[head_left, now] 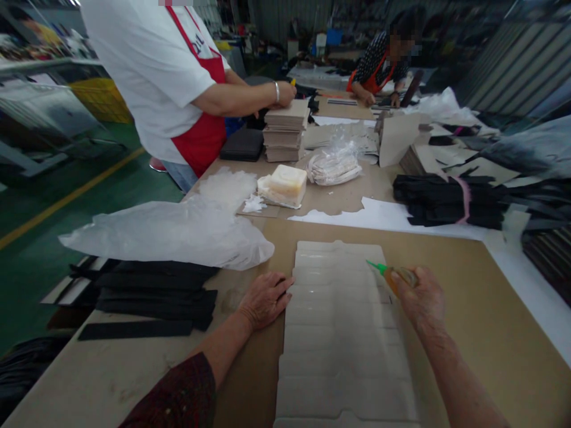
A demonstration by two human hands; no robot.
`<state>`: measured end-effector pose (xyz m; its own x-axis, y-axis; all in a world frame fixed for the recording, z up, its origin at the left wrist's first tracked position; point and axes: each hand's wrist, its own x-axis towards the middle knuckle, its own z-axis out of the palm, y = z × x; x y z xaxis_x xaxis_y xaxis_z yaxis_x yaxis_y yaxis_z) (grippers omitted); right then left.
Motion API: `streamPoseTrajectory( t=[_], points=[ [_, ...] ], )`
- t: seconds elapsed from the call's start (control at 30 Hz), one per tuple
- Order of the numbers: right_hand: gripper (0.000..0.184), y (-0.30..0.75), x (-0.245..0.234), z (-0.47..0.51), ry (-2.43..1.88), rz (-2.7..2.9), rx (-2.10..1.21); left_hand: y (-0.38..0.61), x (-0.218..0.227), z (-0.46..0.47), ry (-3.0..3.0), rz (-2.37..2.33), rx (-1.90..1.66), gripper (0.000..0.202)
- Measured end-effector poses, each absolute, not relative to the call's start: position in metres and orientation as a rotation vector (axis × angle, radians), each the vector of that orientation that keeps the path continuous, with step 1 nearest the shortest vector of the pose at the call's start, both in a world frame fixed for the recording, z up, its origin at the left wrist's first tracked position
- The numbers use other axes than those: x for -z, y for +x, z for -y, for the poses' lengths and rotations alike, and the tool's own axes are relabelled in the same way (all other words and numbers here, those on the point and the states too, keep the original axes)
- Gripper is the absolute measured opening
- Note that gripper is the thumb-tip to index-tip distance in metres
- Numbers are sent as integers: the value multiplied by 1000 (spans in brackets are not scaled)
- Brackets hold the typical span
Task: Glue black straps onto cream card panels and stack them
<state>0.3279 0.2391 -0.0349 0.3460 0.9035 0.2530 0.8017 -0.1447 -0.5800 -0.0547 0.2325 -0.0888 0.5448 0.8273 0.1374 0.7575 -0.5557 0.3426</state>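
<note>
In the head view, a long pale grey layered piece [343, 333], stepped crosswise like overlapping cards, lies on the brown board [473, 315] before me. My left hand [267, 300] rests flat beside it, fingertips at its left edge, fingers slightly apart and holding nothing. My right hand [423, 300] is wrapped round a small squeeze bottle [398, 279] with amber contents and a green nozzle. The nozzle points left over the upper right part of the grey piece; I cannot tell whether it touches.
Black strips [156, 291] and a clear plastic bag [173, 235] lie left. Beyond are a yellowish block [285, 184], a stack of grey boards [285, 134] and tied black strips [446, 199]. A person in a red apron [200, 142] stands far left; another person [379, 71] works behind.
</note>
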Motion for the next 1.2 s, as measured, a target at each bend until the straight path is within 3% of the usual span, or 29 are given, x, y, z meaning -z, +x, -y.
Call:
streamPoseTrajectory(
  t=[0.4,0.6,0.83,1.2],
  points=[
    [28,223,35,-248,-1756,1584,-483,-54,86,-232,2564,-1336,-390,39],
    [32,238,44,-248,-1795,1216,-685,-56,90,-231,2552,-1335,-407,40],
    [41,323,45,-260,-2012,956,-402,-55,90,-231,2547,-1335,-414,39],
    [32,354,49,-280,-2139,1306,-186,-56,90,-232,2549,-1336,-421,39]
  ],
)
